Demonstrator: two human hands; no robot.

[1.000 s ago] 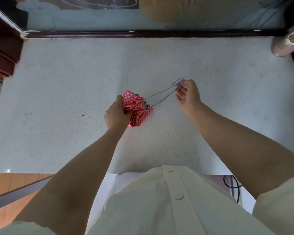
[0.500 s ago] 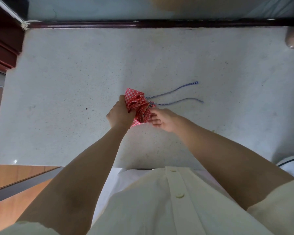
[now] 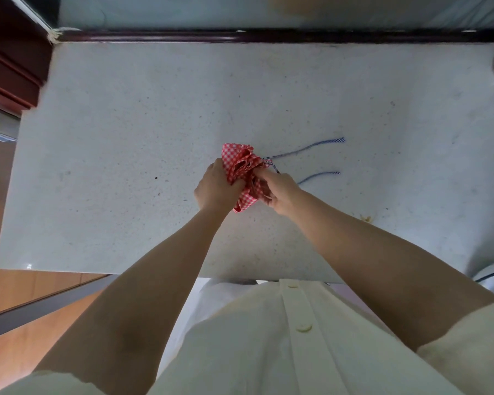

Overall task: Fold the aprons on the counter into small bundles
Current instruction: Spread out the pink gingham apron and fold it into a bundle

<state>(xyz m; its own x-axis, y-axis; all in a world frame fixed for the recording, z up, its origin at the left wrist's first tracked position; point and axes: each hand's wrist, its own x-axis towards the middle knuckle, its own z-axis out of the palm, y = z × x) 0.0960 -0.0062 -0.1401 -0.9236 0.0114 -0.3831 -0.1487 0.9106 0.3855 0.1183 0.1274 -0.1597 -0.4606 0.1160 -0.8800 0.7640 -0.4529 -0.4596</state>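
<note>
Two blue ties (image 3: 305,149) loose on the counter (image 3: 126,138) beside the apron (image 3: 237,163).

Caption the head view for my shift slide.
Left hand and right hand grip a bunched red-checked apron over the pale counter, blue-striped ties trailing loose.

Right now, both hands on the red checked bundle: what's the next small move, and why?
Probably: right hand lets go and gathers the two blue striped ties, which trail loose across the counter, to wrap round the red checked bundle that the left hand grips.
</note>
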